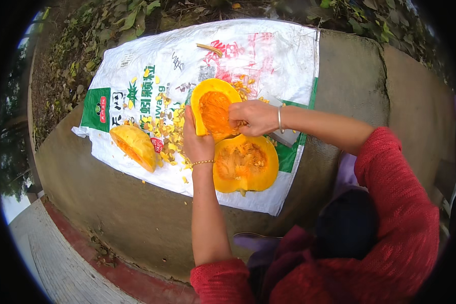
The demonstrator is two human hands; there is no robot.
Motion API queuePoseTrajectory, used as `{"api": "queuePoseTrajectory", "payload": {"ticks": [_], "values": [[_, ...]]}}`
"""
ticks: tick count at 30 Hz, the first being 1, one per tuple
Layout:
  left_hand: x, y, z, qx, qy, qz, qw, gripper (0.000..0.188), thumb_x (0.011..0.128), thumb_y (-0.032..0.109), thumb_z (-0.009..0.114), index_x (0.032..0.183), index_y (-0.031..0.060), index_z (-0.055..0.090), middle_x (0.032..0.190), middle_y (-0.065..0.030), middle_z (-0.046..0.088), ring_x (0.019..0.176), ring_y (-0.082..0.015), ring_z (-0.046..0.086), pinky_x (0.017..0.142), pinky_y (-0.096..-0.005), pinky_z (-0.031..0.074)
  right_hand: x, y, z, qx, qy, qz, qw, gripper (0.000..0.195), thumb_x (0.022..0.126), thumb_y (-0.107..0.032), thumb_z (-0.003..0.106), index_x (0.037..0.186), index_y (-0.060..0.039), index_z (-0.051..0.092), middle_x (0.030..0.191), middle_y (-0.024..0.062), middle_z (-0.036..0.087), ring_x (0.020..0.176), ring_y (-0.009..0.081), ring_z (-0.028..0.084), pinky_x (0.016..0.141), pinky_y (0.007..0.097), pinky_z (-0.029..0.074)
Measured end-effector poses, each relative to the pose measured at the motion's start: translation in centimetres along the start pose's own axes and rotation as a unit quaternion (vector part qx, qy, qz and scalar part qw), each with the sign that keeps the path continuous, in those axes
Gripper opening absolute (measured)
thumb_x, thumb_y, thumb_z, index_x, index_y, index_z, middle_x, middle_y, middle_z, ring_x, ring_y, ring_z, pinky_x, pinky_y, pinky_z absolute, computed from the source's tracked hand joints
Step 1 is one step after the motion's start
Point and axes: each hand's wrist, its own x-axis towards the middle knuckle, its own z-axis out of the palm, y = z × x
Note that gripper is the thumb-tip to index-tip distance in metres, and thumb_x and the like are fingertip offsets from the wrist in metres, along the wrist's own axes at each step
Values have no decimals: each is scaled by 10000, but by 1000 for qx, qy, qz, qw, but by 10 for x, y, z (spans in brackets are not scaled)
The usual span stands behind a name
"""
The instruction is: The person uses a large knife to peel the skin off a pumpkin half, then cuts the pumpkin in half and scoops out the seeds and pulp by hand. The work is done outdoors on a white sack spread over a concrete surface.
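Note:
A hollowed pumpkin piece (217,85) with stringy orange pulp (214,110) is tilted up in my left hand (198,142), which grips its left rim. The fingers of my right hand (252,117) are curled into the cavity, pinching pulp, with a few seeds showing beside the fingertips. Just below lies a pumpkin half (245,163), cut face up, its hollow lined with fibres. Farther left rests a pumpkin wedge (135,146), partly on its side. A broad metal blade (287,138), like a cleaver's, lies partly hidden beneath my right wrist.
A white printed woven sack (288,57) is spread over a concrete slab (136,212). Yellow peel bits (171,140) are scattered over its middle. Pumpkin seeds (245,85) lie beyond the held piece, and a dry stalk (209,49) near the far edge. Leafy plants (133,19) border the slab.

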Motion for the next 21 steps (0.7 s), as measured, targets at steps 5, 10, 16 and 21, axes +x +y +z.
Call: {"api": "queuePoseTrajectory", "payload": {"ticks": [5,10,16,21], "values": [[6,0,2,-12,22,3,1000,605,778,9,598,1352,41,412,1250,-180,558,1081,-331,577,862,-368,487,-20,14,-5,78,128,88,985,246,736,-219,674,895,-46,603,844,96,554,754,254,562,669,351,474],[6,3,5,9,18,-19,1000,603,770,10,600,1346,55,426,1234,-167,572,1065,-325,589,855,-367,491,11,-23,0,-154,11,153,976,414,709,-258,728,1063,-91,591,994,172,557,812,315,607,685,367,504],[13,-19,4,-31,5,-54,998,603,758,6,605,1336,77,449,1233,-150,578,1067,-313,592,861,-349,492,9,-26,9,-206,6,74,976,269,722,-178,683,969,-110,600,865,140,600,729,317,624,632,407,498],[13,-29,9,-27,16,-53,998,622,743,6,628,1336,77,454,1251,-147,570,1097,-295,582,895,-331,477,-4,-1,6,-100,100,-54,988,147,734,-135,660,860,-102,592,716,88,602,639,285,613,564,381,478]]}}
